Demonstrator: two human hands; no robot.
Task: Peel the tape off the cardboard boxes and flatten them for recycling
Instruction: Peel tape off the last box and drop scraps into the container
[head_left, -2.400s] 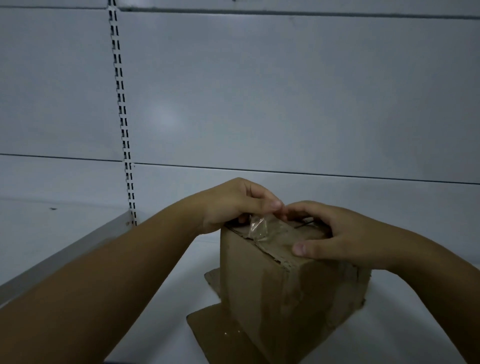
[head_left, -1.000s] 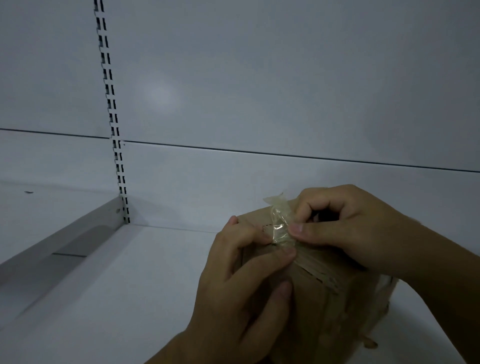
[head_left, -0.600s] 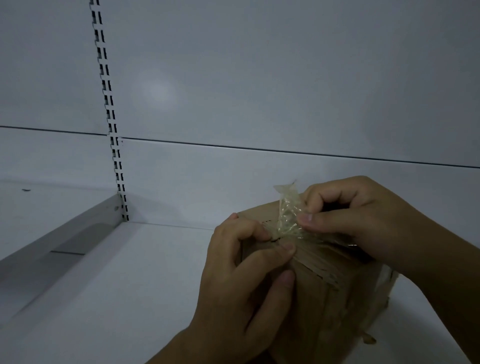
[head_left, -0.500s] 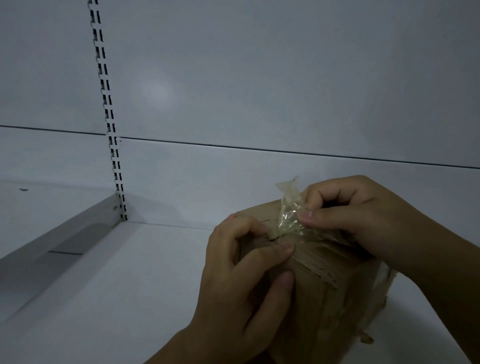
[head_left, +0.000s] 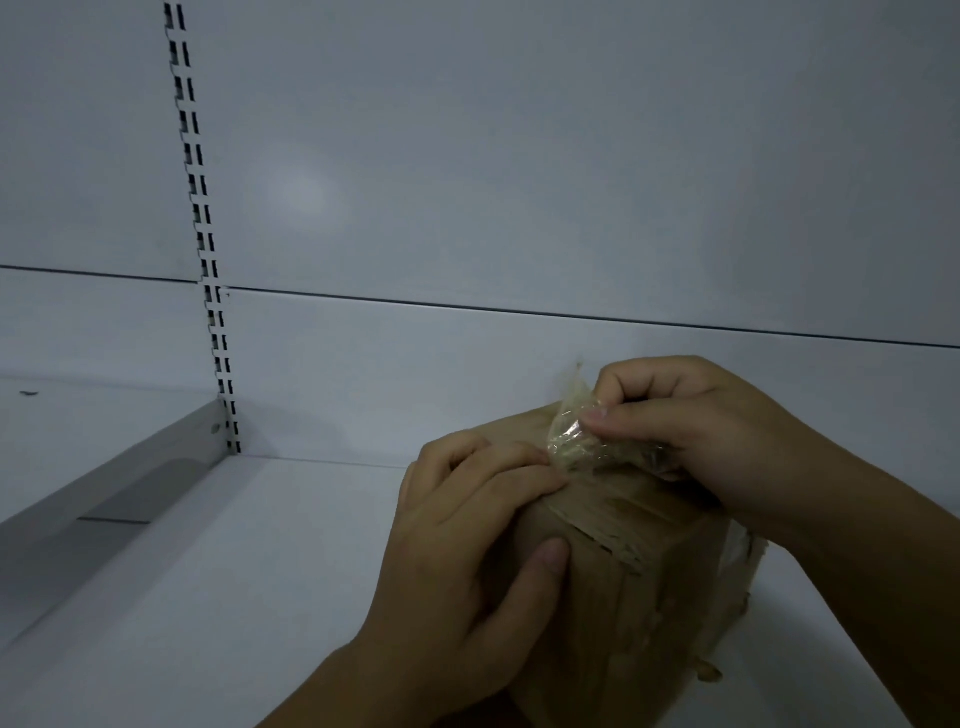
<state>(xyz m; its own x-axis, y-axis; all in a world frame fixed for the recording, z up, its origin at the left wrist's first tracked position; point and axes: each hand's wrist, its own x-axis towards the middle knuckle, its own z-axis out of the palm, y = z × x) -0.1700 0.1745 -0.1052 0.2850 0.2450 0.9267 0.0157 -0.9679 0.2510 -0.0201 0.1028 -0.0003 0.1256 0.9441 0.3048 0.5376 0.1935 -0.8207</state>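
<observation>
While the slotted upright (head_left: 208, 260) and the grey bracket (head_left: 104, 499) at far left play no part, I note them as the boundary of the white shelf (head_left: 234, 571) on which the work stands. Moving right, my left hand (head_left: 467, 551) is wrapped around the near upper corner of the cardboard box (head_left: 649, 597), fingers curled over the top edge and thumb pressed flat against the near face; it is clamped on the box as a brace. The box sits on the shelf at lower right, one corner turned toward me, close to the back panel (head_left: 519, 182). Its board looks worn and scuffed, so I judge it light, fairly soft, and liable to shed its paper skin with the adhesive. Further right, the clear tape (head_left: 571, 436) rises from the top edge as a crumpled tab, its free end standing just above the box, its root apparently bonded to the top face. My right hand (head_left: 701, 436) pinches that tab between thumb and forefinger, directly above the box's top. The film appears thin, stretchy and prone to tearing; I judge the best hold is low, near the bond line, pulling back along the surface. Flattening is not yet begun.
</observation>
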